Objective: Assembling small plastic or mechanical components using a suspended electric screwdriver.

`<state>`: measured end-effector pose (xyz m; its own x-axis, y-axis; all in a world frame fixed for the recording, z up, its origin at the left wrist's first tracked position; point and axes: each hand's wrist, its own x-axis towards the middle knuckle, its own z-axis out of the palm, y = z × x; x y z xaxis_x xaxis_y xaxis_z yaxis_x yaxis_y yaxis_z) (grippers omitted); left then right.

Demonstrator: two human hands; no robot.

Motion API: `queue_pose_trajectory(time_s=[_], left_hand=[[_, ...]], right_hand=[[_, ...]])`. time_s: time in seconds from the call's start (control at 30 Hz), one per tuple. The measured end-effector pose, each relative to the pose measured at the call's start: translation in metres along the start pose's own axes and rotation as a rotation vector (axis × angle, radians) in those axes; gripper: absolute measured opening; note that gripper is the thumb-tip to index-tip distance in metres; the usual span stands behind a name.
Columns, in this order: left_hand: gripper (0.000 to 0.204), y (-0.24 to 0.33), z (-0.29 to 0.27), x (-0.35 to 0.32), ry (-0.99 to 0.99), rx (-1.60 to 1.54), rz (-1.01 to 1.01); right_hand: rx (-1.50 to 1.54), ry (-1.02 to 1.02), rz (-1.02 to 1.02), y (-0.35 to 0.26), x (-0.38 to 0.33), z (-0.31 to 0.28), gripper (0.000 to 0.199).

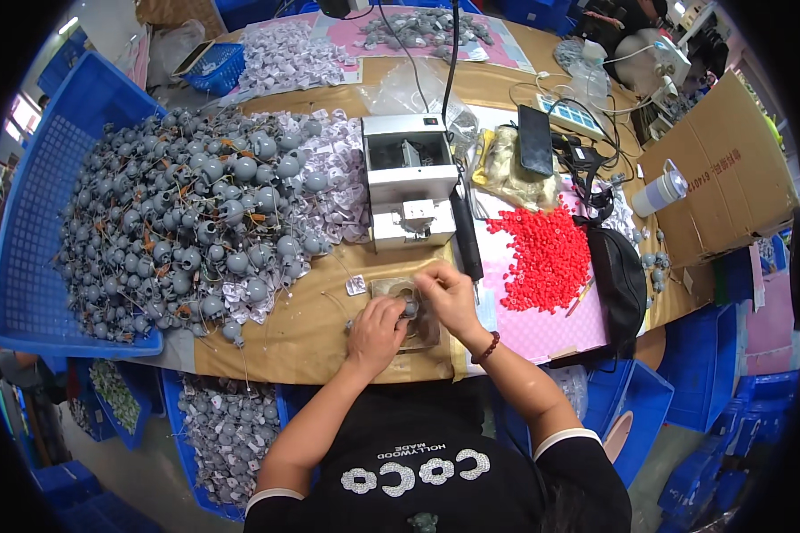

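Note:
My left hand has its fingers closed on a small grey round part, which sits at a square block on the brown table covering. Just above and right of that part, my right hand is pinched; whatever lies between its fingertips is too small to make out. Beside the block, to its left, lies a small white square piece. A white and silver bench machine stands directly beyond my hands.
A tipped blue crate spills grey ball-shaped parts with wires at left. Right of the machine are red caps, a phone, a black pouch, a bottle and a cardboard box. Cables trail behind.

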<state>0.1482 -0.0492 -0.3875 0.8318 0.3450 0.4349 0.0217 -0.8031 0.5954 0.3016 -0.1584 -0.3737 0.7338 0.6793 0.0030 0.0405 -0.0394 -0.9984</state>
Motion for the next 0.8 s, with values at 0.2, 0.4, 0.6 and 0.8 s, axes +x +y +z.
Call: queue_pose_trajectory(time_s=[0.2, 0.4, 0.6, 0.8], left_hand=[[0.040, 0.018, -0.045, -0.016, -0.022, -0.188, -0.172], [0.035, 0.022, -0.193, -0.111, -0.523, 0.038, -0.461], [0.032, -0.012, -0.241, -0.217, -0.861, 0.036, -0.734], [0.021, -0.014, -0.137, -0.077, -0.193, 0.371, -0.350]], right_hand=[[0.165, -0.158, 0.065, -0.019, 0.013, -0.016, 0.016], [-0.675, -0.068, -0.164, -0.015, 0.042, -0.118, 0.014], [-1.225, -0.044, -0.397, 0.029, 0.059, -0.193, 0.015], [-1.309, -0.088, -0.411, 0.047, 0.064, -0.202, 0.018]])
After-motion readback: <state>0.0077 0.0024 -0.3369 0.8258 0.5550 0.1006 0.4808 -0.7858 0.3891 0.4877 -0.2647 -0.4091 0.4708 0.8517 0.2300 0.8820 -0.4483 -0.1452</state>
